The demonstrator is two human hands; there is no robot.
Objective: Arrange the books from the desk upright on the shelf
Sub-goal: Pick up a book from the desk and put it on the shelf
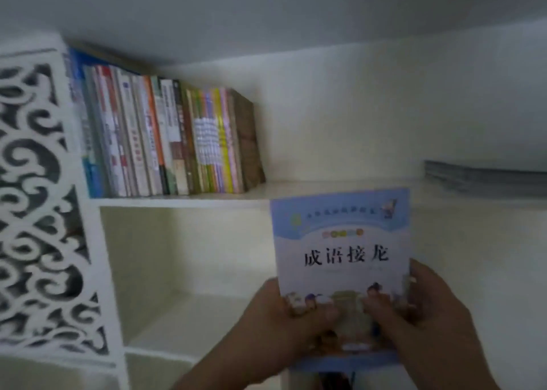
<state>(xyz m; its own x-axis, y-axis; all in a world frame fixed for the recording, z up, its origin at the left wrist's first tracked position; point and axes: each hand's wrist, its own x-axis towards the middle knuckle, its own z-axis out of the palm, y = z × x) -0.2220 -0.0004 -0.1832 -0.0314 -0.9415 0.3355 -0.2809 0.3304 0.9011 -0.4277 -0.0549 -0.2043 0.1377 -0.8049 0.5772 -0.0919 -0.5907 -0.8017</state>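
**Holding a paperback upright before the shelf**

Gripping the pale blue book [343,259] at its lower edge, both hands present it cover-forward and upright, in front of the white shelf board [183,201] and to the right of the standing row of books [165,135]. The left hand [284,321] curls around the lower left corner, thumb pressed on the cover; the right hand [420,315] clasps the lower right corner, thumb likewise on the front. Neither hand is free.

Handling: the book appears thin and soft-covered, so it is probably light and somewhat flexible; its glossy cover may slip under a loose hold. A hold low on both sides, as shown, keeps it from bowing. For insertion, a pinch along the spine would likely serve better, since the open space beside the brown end volume [248,143] is wide and a slim book there may lean or topple.

Writing: the cover title reads 成语接龙 in large dark characters. Smaller print above it is too blurred to read, as are the spines in the row. A flat grey stack [485,179] lies at the shelf's right end.
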